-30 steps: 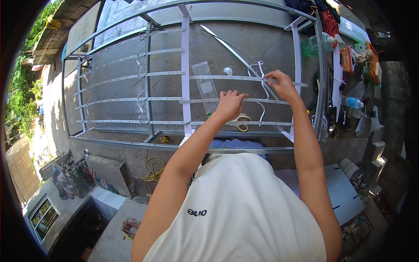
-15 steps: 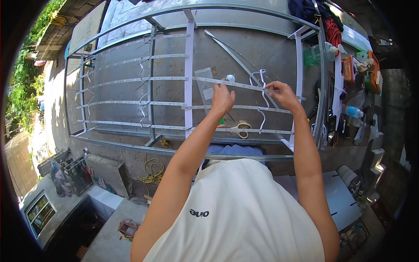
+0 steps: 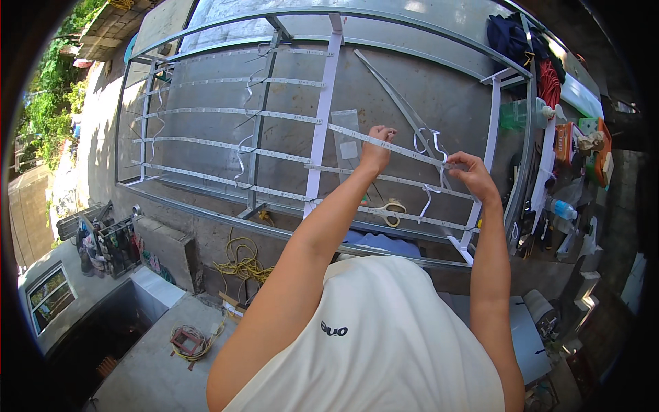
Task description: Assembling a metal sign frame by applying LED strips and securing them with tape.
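A metal frame (image 3: 264, 117) of thin bars lies in front of me, with several white LED strips (image 3: 281, 118) running across it. One slanting LED strip (image 3: 412, 152) hangs between my hands. My right hand (image 3: 475, 177) pinches its right end, where a thin white ribbon (image 3: 427, 199) dangles nearby. My left hand (image 3: 377, 147) is at the strip's middle, the strip crossing over it. Its fingers are curled together; what they hold, if anything, is hidden. Behind that hand, a clear plastic sleeve (image 3: 345, 123) lies under the frame. Scissors (image 3: 391, 213) with pale handles rest nearer me.
At right are a water bottle (image 3: 564, 209), an orange box (image 3: 566, 141), a green clear container (image 3: 515, 115) and a red cord bundle (image 3: 549, 82). Yellow cable (image 3: 240, 261) coils on the ground at left. A long metal bar (image 3: 388, 89) lies slanted beyond my hands.
The view has shifted and turned, so the frame sits further right. A white round object beside my left hand no longer shows. My right hand still pinches the strip's end.
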Tool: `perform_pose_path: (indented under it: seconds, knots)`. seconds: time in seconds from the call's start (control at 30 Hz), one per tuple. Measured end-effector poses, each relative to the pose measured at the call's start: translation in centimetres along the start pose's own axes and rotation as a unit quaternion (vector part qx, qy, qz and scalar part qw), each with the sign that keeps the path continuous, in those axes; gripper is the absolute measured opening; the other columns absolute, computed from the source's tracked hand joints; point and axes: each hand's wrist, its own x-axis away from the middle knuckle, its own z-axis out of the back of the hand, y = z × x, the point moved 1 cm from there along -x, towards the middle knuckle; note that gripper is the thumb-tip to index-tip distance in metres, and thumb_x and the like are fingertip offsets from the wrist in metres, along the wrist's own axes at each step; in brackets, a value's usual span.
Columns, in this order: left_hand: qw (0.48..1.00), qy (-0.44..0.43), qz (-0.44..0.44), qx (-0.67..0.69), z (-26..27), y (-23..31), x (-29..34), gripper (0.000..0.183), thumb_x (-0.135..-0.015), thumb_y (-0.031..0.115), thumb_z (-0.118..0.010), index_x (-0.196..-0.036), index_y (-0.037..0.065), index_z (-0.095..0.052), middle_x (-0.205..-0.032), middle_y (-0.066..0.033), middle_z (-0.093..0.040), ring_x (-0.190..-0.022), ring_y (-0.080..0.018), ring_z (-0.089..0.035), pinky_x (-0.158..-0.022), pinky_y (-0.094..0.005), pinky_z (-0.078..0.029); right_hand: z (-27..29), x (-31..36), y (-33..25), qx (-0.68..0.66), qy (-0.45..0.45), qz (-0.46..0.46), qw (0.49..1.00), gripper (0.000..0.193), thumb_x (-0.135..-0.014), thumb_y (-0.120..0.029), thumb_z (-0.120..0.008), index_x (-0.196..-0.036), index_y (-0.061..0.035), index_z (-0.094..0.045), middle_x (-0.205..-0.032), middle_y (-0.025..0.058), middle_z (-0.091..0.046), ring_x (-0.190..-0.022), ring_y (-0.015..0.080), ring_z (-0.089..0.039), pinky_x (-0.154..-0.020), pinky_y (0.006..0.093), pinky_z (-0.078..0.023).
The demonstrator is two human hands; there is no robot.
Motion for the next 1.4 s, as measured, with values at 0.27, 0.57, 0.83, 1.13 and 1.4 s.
perform_pose_path:
  seconds: [0.27,0.57,0.83,1.13,1.4]
  knots:
    - [0.992,-0.105,0.059,0.026,7.8,3.4,5.8,0.023,-0.104,0.013,-0.06,-0.12,0.007,-0.075,-0.133,-0.0206,-0.065,-0.096,-0.0334,-0.07,-0.087,-0.0371,-0.056,0.9,0.3,0.6,-0.038,-0.01,-0.001,0.999,0.025,-0.083,0.002,-0.072,-0.108,-0.0036,-0.074,-0.096,-0.0024,-0.068,-0.097,0.0088,-0.059,-0.094,0.0281,-0.046]
    - [0.987,-0.028,0.077,0.134,16.1,8.8,10.2,0.025,-0.106,0.014,-0.061,-0.125,0.005,-0.073,-0.133,-0.0136,-0.066,-0.107,-0.0178,-0.068,-0.092,-0.03,-0.054,1.3,-0.6,0.8,-0.044,-0.012,-0.008,0.999,0.025,-0.084,-0.003,-0.075,-0.109,-0.0029,-0.073,-0.098,-0.0019,-0.069,-0.097,0.0105,-0.06,-0.095,0.0285,-0.045]
    - [0.962,0.237,0.097,0.095,30.6,2.9,5.7,0.025,-0.106,0.015,-0.06,-0.121,0.002,-0.075,-0.095,-0.0076,-0.075,-0.082,-0.0095,-0.063,-0.071,-0.0278,-0.05,1.0,-0.5,0.5,-0.023,-0.002,0.005,1.0,0.023,-0.084,-0.004,-0.075,-0.107,-0.0026,-0.074,-0.097,-0.0018,-0.068,-0.095,0.0111,-0.059,-0.094,0.0286,-0.045]
    - [0.955,0.235,0.179,-0.016,32.5,-4.3,2.4,0.027,-0.103,0.021,-0.062,-0.121,0.005,-0.075,-0.095,-0.0105,-0.076,-0.081,-0.0165,-0.068,-0.074,-0.0317,-0.053,1.2,-0.2,0.4,-0.008,-0.004,-0.024,1.0,0.025,-0.084,-0.004,-0.075,-0.108,-0.0033,-0.074,-0.094,-0.0016,-0.068,-0.092,0.0107,-0.059,-0.092,0.0287,-0.045]
    - [0.936,0.248,0.208,-0.139,33.1,-5.7,2.7,0.064,-0.096,0.027,-0.075,-0.149,0.002,-0.05,-0.124,-0.0178,-0.067,-0.088,-0.0198,-0.071,-0.078,-0.0323,-0.059,2.0,-0.1,0.3,-0.005,-0.002,-0.027,1.0,0.024,-0.083,-0.005,-0.076,-0.107,-0.0043,-0.074,-0.093,-0.0017,-0.067,-0.091,0.0105,-0.059,-0.091,0.0283,-0.045]
